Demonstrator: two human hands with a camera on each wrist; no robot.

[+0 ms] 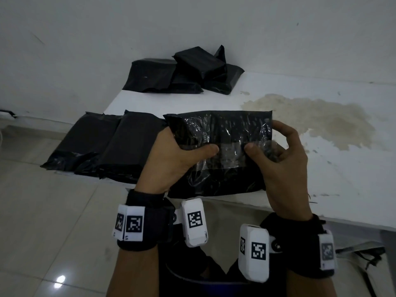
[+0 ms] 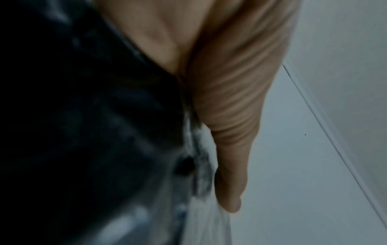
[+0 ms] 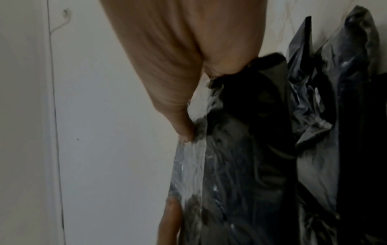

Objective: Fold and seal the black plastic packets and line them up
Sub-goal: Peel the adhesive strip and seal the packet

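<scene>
A black plastic packet with a shiny clear film on its face stands tilted up at the near edge of the white table. My left hand grips its left side, thumb pressed on the front. My right hand grips its right side, thumb on the front and fingers behind. The left wrist view shows my thumb along the packet. The right wrist view shows my thumb at the film edge of the packet. Two black packets lie side by side to its left. A loose pile of packets sits at the back.
A large yellowish stain marks the table right of the held packet. The wall rises behind the pile. Tiled floor lies to the left, below the table's edge. A dark container sits under my wrists.
</scene>
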